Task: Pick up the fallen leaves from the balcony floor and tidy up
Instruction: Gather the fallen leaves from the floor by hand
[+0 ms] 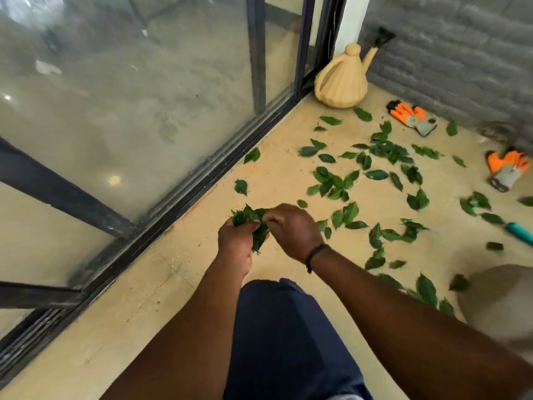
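Note:
My left hand point(235, 243) grips a bunch of green leaves point(250, 220) above the beige balcony floor point(178, 272). My right hand point(291, 229) is pressed against the same bunch, its fingers curled onto the leaves at the top. Several more green leaves point(334, 183) lie scattered over the floor ahead and to the right, some in small clumps point(388, 150). A single leaf point(241, 187) and another point(252, 155) lie close to the glass railing.
A glass railing with a dark metal frame point(202, 183) runs along the left. A tan watering can point(341, 82) stands in the far corner by a grey brick wall point(461, 59). Two orange-grey gloves point(412, 116) point(507, 168) and a teal tool handle point(519, 229) lie at right. A pale rounded object point(501, 301) sits at lower right.

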